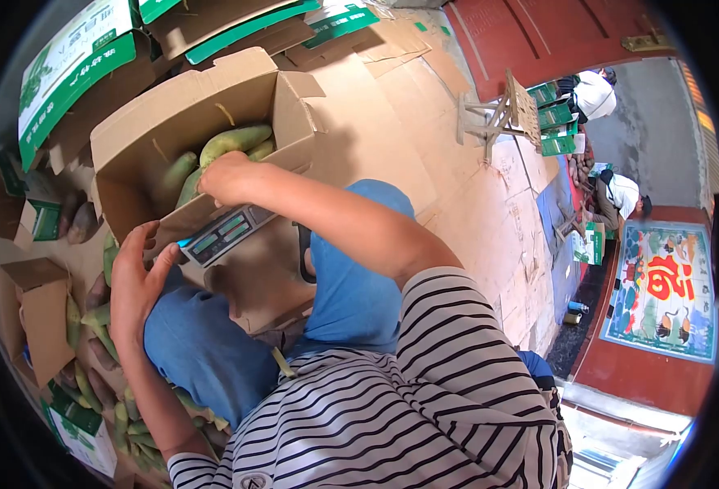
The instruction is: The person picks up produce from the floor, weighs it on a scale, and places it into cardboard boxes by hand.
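Observation:
A brown cardboard box (192, 104) stands before me with its top uncovered. Inside lie several long green vegetables that look like radishes, one of them a large green radish (233, 142). My right hand (227, 178) reaches over the near wall, its fingers curled down onto a radish; the fingertips are hidden. At the box's near left corner is my left hand (141, 273), thumb and fingers apart, fingertips close to or touching the cardboard. Under the near side of the box shows a digital scale (222, 236) with its display panel.
Loose green and reddish-brown produce (98, 326) lies along my left, beside a smaller open carton (37, 314). Green-and-white printed boxes (74, 73) stand at upper left. Flattened cardboard (392, 122) covers the floor. A wooden stool (506, 114) and two people (620, 194) are farther right.

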### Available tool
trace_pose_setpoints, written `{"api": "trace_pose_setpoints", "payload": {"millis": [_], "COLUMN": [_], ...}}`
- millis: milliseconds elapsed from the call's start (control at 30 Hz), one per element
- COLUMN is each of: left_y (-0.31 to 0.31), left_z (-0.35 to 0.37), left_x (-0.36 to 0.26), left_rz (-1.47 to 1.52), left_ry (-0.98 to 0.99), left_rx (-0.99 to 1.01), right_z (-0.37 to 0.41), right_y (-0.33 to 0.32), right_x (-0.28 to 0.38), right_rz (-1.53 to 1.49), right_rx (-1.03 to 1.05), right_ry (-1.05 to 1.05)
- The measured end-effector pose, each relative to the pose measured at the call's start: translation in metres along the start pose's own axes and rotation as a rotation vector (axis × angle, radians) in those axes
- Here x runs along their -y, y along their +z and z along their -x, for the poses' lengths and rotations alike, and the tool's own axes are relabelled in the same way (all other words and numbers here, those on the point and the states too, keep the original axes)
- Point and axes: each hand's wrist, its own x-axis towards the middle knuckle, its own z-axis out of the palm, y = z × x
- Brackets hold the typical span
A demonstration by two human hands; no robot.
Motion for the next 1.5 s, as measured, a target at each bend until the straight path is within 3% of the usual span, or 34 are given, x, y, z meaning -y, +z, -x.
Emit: {"api": "trace_pose_setpoints", "payload": {"millis": [233, 333, 533, 667, 733, 867, 933, 1033, 1233, 1500], "left_y": [-0.003, 0.001, -0.004, 0.0, 0.002, 0.014, 0.04, 0.098, 0.178, 0.216], "left_z": [0.007, 0.015, 0.028, 0.032, 0.04, 0.07, 0.106, 0.181, 0.277, 0.335], "left_x": [0.002, 0.019, 0.024, 0.034, 0.047, 0.127, 0.212, 0.286, 0.302, 0.315], "left_rz": [0.235, 0.334, 0.341, 0.401, 0.418, 0.589, 0.377, 0.512, 0.397, 0.387], "left_ry": [-0.172, -0.066, -0.097, -0.044, 0.003, -0.168, -0.284, -0.368, -0.748, -0.94], "left_rx": [-0.051, -0.197, -0.253, -0.39, -0.51, -0.677, -0.613, -0.383, -0.107, 0.017], "right_z": [0.01, 0.013, 0.021, 0.016, 0.014, 0.021, 0.024, 0.027, 0.028, 0.035], "right_y": [-0.008, -0.014, -0.018, -0.013, -0.014, -0.024, -0.031, -0.033, -0.037, -0.044], "right_x": [-0.005, -0.007, -0.005, -0.007, -0.007, 0.002, 0.007, 0.012, 0.025, 0.035], "right_rz": [-0.013, -0.015, 0.01, 0.019, 0.034, 0.034, 0.036, 0.019, 0.008, 0.024], "right_rx": [-0.01, -0.008, 0.045, 0.032, 0.078, 0.078, 0.045, -0.033, -0.121, 0.005], "right_ry": [-0.097, -0.124, -0.134, -0.142, -0.12, -0.068, -0.037, -0.042, -0.03, -0.006]}}
